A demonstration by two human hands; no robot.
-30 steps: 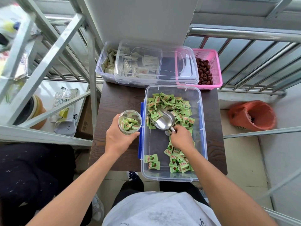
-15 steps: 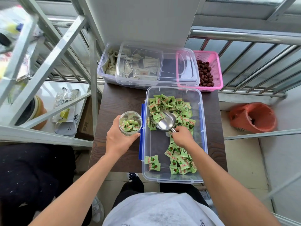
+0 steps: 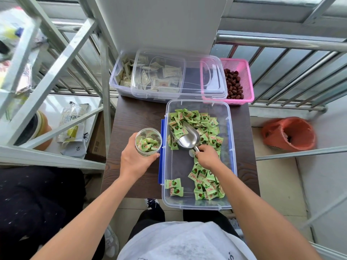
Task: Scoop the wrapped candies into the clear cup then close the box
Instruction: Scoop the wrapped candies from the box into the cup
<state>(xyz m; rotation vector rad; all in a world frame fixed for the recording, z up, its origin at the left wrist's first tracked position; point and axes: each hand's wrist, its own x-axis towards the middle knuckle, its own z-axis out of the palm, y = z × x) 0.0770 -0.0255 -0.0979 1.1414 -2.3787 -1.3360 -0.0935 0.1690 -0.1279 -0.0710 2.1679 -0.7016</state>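
An open clear box point(image 3: 228, 117) with blue side latches stands on the dark wooden table point(image 3: 135, 117); green wrapped candies point(image 3: 195, 121) lie in piles at its far end and near end. My right hand point(image 3: 207, 156) grips the handle of a metal scoop point(image 3: 187, 138), whose bowl lies among the far candies with one or two on its rim. My left hand point(image 3: 134, 161) holds the clear cup point(image 3: 148, 141) just left of the box; it is partly filled with green candies. The box's clear lid point(image 3: 206, 81) rests on the containers behind.
Behind the box stand a clear tub of pale sachets point(image 3: 120, 79) and a pink basket of red dates point(image 3: 242, 81). A metal rack point(image 3: 56, 72) rises at left, a railing point(image 3: 281, 42) at the back right, and an orange bin point(image 3: 289, 134) sits on the floor at right.
The scoop has slid a little farther into the far pile of candies. The cup in my left hand has stayed beside the box.
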